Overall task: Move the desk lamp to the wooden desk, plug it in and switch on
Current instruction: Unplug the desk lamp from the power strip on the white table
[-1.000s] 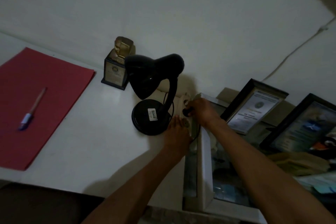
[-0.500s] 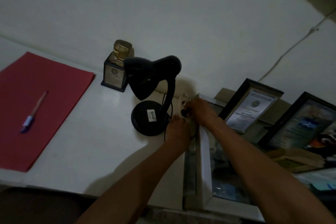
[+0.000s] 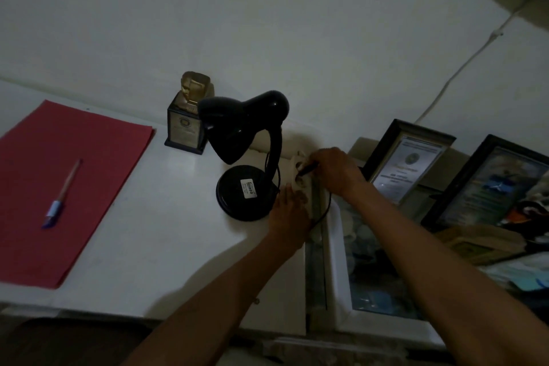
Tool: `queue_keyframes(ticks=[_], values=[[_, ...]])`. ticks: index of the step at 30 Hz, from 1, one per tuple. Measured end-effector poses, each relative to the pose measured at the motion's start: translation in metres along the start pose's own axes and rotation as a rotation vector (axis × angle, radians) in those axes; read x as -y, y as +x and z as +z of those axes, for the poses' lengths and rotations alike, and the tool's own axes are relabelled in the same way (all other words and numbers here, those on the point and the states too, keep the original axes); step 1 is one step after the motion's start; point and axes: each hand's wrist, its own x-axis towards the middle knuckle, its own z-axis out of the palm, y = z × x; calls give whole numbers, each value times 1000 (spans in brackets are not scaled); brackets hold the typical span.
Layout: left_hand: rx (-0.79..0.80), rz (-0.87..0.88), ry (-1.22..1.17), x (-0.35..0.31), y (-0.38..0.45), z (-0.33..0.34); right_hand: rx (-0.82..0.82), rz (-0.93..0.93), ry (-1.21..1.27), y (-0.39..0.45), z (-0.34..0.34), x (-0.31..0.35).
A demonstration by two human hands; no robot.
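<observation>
Since a moment ago the right hand (image 3: 335,171), pinching the plug (image 3: 307,169), has lifted from the power strip (image 3: 303,184); left hand (image 3: 289,217) flat.

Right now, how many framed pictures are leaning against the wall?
2. One framed certificate stands just right of the right hand; a larger framed picture leans farther right, at the frame's edge. More could be cut off beyond it.
</observation>
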Motion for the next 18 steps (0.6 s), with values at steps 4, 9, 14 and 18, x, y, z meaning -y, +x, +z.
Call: queue_keyframes(ticks=[4,9,14,18], values=[[-7,138,84,13,-4,4,-140,69,169,-23,16,-1],[-115,140,-389,2,-49,-34,-406,143,440,-58,29,14],[-130,-38,-1032,-4,-112,-76,-758,180,713,-108,46,63],[-25,-236,-1418,6,-134,-89,-767,182,919,-131,74,117]])
